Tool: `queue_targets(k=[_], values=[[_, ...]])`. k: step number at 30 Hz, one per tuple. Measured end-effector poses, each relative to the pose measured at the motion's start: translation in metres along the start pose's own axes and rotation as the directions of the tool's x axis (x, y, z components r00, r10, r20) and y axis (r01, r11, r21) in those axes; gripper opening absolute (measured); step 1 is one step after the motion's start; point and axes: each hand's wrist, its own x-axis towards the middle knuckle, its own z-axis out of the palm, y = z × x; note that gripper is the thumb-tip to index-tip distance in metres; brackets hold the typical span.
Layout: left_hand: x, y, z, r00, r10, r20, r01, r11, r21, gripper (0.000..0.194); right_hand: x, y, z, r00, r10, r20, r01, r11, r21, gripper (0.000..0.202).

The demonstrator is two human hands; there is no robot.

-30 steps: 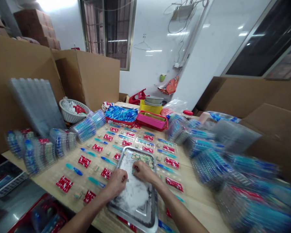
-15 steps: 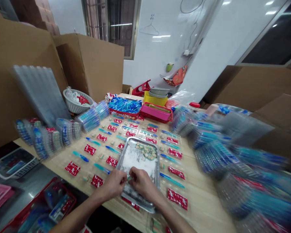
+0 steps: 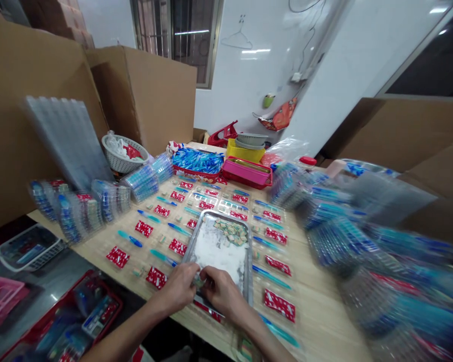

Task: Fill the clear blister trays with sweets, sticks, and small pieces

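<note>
My left hand [image 3: 181, 285] and my right hand [image 3: 223, 292] meet above the near end of a metal tray [image 3: 250, 271]. Both have their fingers pinched together around a small pale greenish piece [image 3: 198, 279], mostly hidden by the fingertips; its kind is not clear. White powder [image 3: 217, 251] covers much of the tray's floor. At its far end lies a cluster of small flat greenish-beige squares [image 3: 232, 233]. Around the tray are clear plastic blister trays, each with a blue pen [image 3: 272, 276] and a red packet with white spots [image 3: 279, 304].
Stacks of filled blister packs stand on the right [image 3: 342, 246] and left [image 3: 79, 216] of the table. Toward the back are a red basin of blue pens [image 3: 198, 176], a pink container [image 3: 246, 173] and a yellow basket [image 3: 245, 152]. Large cardboard boxes [image 3: 162, 98] rise behind.
Both hands have come slightly closer to me over the tray, still pinched together. The whole view has shifted a little. A blue pen at the lower right now shows past my right forearm.
</note>
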Motion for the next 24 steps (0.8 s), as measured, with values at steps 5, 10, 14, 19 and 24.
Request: queue_targets(k=[5,10,14,19,24], values=[[0.002,0.001,-0.005,0.997,0.038,0.061,-0.04,0.998,0.039,0.017,-0.006,0.0,0.006,0.999,-0.003,-0.042,0.003,1.0,-0.005,0.02],[0.003,0.001,-0.005,0.998,0.015,0.056,-0.02,0.997,0.08,0.016,-0.007,-0.003,0.01,0.995,0.027,-0.092,-0.028,1.0,-0.007,0.02],[0.004,0.0,-0.005,0.998,0.028,0.062,-0.033,0.996,0.087,0.02,-0.005,-0.004,0.014,0.993,0.062,-0.103,-0.062,0.998,0.002,0.019],[0.006,0.001,-0.006,0.996,0.033,0.079,-0.04,0.995,0.089,0.02,-0.004,-0.003,0.015,0.991,0.082,-0.104,-0.083,0.997,-0.006,0.018],[0.006,-0.002,-0.004,0.996,0.021,0.083,-0.029,0.995,0.096,0.018,-0.004,-0.004,0.014,0.996,0.036,-0.088,-0.042,0.997,-0.071,0.013]])
